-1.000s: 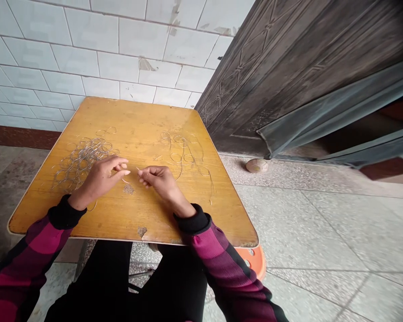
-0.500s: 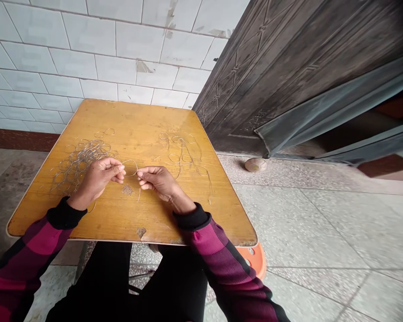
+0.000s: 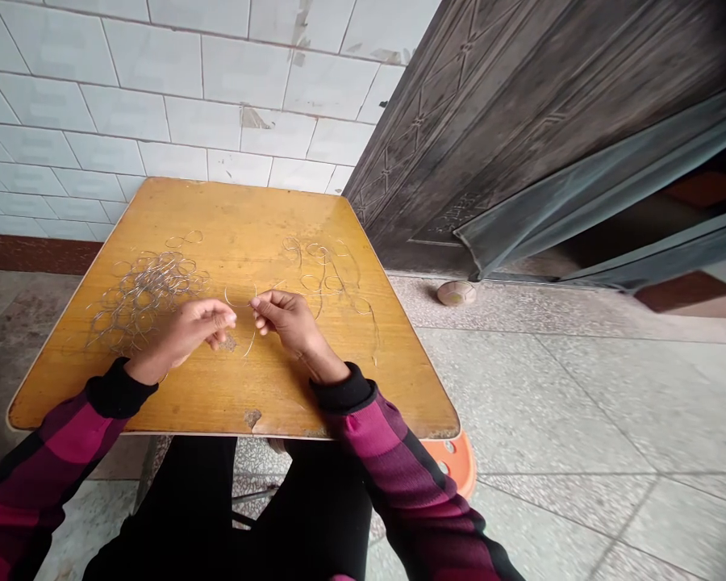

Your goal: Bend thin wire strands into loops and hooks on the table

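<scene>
Over the middle of the wooden table, my right hand (image 3: 283, 316) pinches a thin wire (image 3: 240, 306) between thumb and fingertips. The wire bends into an open loop on the left of those fingers, and a tail hangs below them. My left hand (image 3: 197, 329) is just below and left of the loop, thumb and fingers pressed together. Whether anything is between its fingertips is too small to make out. Behind my left hand lies a tangled pile of looped wires (image 3: 157, 282). Several loose bent wires (image 3: 323, 282) lie to the right, beyond my right hand.
The yellow wooden table (image 3: 351, 395) has chipped patches and stands against a white tiled wall (image 3: 175, 121). Right of it are a dark carved door (image 3: 460, 121) and a round ball-like object (image 3: 456, 293) on the floor. An orange stool (image 3: 463, 464) shows under the right corner.
My left hand has moved slightly right and down, off the left side of the wire loop. My right hand still pinches the wire, and its loop has opened out.
</scene>
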`<state>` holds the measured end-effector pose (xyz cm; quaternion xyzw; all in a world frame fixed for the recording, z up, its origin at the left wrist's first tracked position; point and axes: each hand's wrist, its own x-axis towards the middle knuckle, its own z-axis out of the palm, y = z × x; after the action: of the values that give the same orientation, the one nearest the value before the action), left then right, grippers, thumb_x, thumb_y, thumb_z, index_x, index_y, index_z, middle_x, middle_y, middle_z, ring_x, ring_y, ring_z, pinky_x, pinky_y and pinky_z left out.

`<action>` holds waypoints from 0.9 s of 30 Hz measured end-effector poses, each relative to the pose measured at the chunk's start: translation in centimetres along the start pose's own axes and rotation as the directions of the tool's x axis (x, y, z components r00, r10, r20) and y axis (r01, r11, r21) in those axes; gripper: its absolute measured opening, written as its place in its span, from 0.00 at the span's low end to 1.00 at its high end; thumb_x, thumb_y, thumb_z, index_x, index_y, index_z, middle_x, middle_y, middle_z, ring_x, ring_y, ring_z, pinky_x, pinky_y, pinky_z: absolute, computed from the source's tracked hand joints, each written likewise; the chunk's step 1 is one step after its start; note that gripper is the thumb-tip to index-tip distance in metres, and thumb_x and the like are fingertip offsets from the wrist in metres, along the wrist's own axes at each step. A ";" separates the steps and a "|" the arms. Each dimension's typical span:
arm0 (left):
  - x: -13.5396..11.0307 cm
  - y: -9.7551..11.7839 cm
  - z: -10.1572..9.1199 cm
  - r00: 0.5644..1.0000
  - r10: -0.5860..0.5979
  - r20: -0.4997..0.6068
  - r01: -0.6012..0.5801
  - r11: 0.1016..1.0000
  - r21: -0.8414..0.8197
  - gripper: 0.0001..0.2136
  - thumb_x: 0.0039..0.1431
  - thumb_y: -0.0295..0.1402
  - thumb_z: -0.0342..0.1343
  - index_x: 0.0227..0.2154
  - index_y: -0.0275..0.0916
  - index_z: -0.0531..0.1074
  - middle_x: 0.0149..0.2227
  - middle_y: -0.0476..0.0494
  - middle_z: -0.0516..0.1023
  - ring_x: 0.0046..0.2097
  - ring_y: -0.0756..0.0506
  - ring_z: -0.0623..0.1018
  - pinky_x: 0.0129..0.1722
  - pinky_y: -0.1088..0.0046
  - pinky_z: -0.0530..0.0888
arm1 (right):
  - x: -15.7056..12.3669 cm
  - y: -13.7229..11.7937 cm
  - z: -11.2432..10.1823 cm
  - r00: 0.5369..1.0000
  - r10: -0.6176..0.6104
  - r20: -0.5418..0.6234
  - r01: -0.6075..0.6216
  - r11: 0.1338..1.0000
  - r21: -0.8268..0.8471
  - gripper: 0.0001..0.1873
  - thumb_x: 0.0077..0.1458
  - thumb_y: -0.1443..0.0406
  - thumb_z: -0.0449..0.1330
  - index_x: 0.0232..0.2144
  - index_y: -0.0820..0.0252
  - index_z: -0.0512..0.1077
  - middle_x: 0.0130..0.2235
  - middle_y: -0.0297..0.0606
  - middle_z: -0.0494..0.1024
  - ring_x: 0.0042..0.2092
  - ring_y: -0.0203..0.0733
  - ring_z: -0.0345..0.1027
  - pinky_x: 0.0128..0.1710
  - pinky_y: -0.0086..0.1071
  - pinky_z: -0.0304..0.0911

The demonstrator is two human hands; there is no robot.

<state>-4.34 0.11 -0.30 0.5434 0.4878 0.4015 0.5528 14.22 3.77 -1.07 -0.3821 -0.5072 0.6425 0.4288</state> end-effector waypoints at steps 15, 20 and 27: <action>-0.7 -0.1 1.2 0.866 -0.251 0.433 0.234 0.968 0.093 0.12 0.44 0.33 0.66 0.33 0.35 0.78 0.24 0.47 0.79 0.19 0.55 0.68 0.20 0.78 0.65 | -0.4 -0.5 0.0 0.998 -0.051 0.033 0.049 0.997 0.063 0.18 0.43 0.53 0.69 0.24 0.61 0.70 0.23 0.28 0.71 0.21 0.26 0.60 0.21 0.23 0.57; -0.8 0.1 1.1 0.839 -0.231 0.492 0.235 0.970 0.056 0.08 0.42 0.34 0.67 0.24 0.36 0.76 0.23 0.46 0.80 0.19 0.54 0.69 0.19 0.78 0.65 | -0.5 -0.6 -0.1 0.998 0.016 0.063 -0.025 0.987 0.156 0.21 0.37 0.53 0.72 0.25 0.61 0.71 0.24 0.29 0.72 0.21 0.27 0.59 0.21 0.24 0.55; -0.5 0.0 0.6 0.802 -0.219 0.555 0.132 0.972 0.193 0.07 0.44 0.35 0.65 0.22 0.37 0.75 0.19 0.50 0.74 0.20 0.53 0.69 0.20 0.78 0.65 | -0.3 -1.5 -0.4 0.997 -0.015 0.074 0.007 0.995 0.102 0.21 0.41 0.52 0.70 0.26 0.61 0.69 0.24 0.29 0.71 0.22 0.27 0.59 0.21 0.23 0.53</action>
<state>-3.84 -0.52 -0.33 0.6299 0.3753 0.1301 0.6675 14.95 3.85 0.29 -0.3328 -0.4918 0.6789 0.4318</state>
